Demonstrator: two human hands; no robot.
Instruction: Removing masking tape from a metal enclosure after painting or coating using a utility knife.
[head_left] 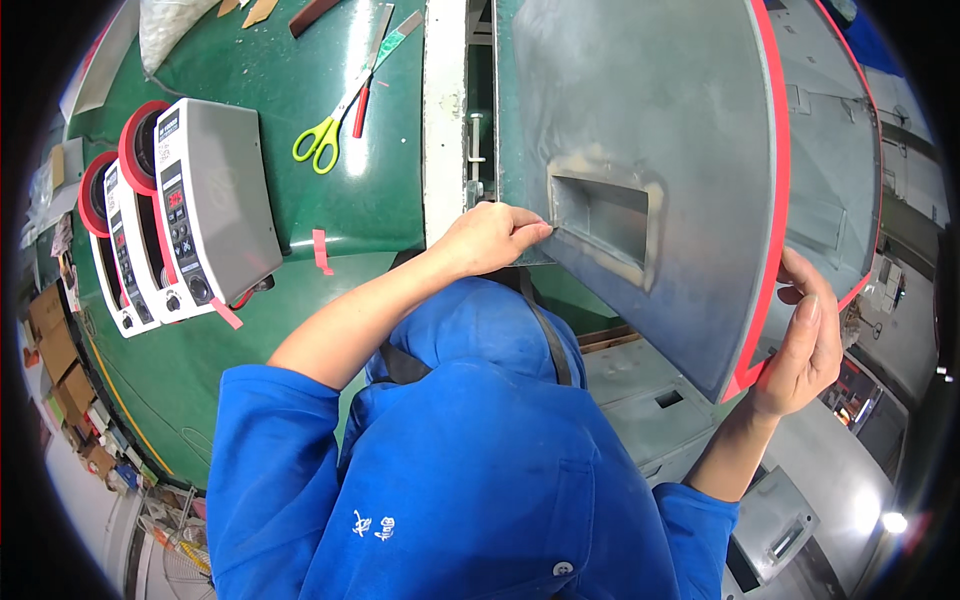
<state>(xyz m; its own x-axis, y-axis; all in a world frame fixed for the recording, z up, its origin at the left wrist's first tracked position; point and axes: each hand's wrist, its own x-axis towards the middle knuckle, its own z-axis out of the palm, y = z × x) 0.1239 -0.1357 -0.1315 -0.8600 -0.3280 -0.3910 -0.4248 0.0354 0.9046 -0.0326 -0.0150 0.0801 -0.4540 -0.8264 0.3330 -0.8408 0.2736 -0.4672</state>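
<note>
A large grey metal panel (640, 110) stands on edge before me, with red tape (775, 190) along its rim. It has a rectangular recess (605, 225) with a brownish border. My left hand (490, 238) is closed, thumb and index finger pinched beside the recess's near left corner; whatever lies between the fingertips is too small to make out. My right hand (805, 340) is at the panel's right side, fingers stretched upward and slightly curved, fingertips against or close to the red-taped edge. Some of its fingers are partly hidden behind the thumb.
White tape dispensers (215, 200) with red rolls stand on the green table (380, 215) at left. Farther back lie green-handled scissors (322, 140) and a red pen-like tool (361, 110). A red tape strip (321, 252) hangs at the table's near edge. Grey metal parts (660, 430) lie below right.
</note>
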